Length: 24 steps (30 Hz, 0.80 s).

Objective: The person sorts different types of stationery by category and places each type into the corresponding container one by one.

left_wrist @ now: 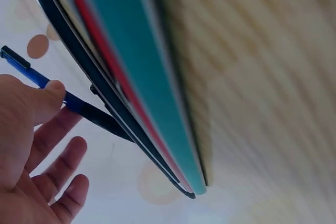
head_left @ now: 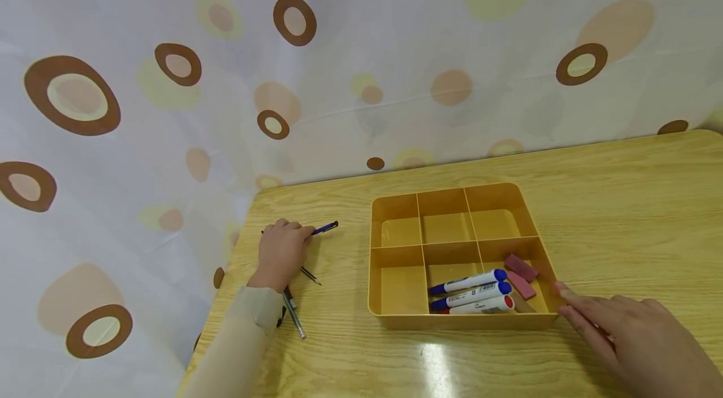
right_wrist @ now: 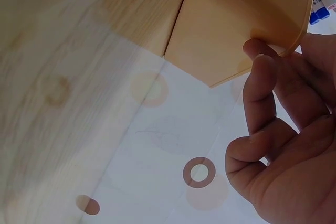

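Thumb and forefinger of my left hand [head_left: 282,253] pinch a blue pen [left_wrist: 32,76] at the table's left; the other fingers are spread, as the left wrist view shows. Beneath the left forearm lie a green pencil [head_left: 295,317] and other slim writing tools, partly hidden. My right hand [head_left: 632,332] pinches the front right corner of a yellow divided tray [head_left: 452,322], thumb at the rim and a fingertip against the outer wall. Several white markers [head_left: 477,280] with blue or red ends lie across its front middle and right compartments. Pink erasers [head_left: 521,285] sit in the front right one.
A wooden table [head_left: 632,216] carries everything. Behind it and along its left side hangs a pale curtain [head_left: 339,134] with brown and beige rounds. The tray's dividers [head_left: 452,243] stand between its compartments.
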Available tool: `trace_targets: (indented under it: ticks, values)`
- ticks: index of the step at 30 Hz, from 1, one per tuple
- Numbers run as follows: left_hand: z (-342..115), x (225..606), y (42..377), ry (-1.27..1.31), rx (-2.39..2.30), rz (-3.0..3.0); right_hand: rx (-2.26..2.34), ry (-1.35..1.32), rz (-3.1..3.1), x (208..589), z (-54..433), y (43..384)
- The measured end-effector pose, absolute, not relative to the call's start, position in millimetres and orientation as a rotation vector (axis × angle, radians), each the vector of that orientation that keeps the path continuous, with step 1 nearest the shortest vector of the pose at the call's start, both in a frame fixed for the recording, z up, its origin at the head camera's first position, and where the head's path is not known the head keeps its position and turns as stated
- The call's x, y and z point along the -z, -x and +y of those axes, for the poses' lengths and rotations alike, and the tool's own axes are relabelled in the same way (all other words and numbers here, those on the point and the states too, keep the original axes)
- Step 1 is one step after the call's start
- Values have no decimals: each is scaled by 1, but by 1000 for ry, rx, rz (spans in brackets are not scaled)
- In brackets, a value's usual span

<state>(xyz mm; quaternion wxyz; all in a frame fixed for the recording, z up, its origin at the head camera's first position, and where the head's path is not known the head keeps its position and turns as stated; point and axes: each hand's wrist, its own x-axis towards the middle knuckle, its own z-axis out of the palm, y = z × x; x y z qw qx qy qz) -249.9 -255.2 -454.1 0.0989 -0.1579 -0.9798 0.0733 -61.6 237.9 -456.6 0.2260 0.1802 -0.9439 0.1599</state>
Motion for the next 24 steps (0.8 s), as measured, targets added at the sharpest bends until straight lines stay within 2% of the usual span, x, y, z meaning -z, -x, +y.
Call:
trace_targets:
  ticks: [10, 24]
  values:
    - [-251, 458, 248, 685, -35, -2595, -454, -522, -2573, 458, 239, 63]
    - [-235, 444, 235, 811, 100, -2461, -477, -571, -2497, 458, 241, 67]
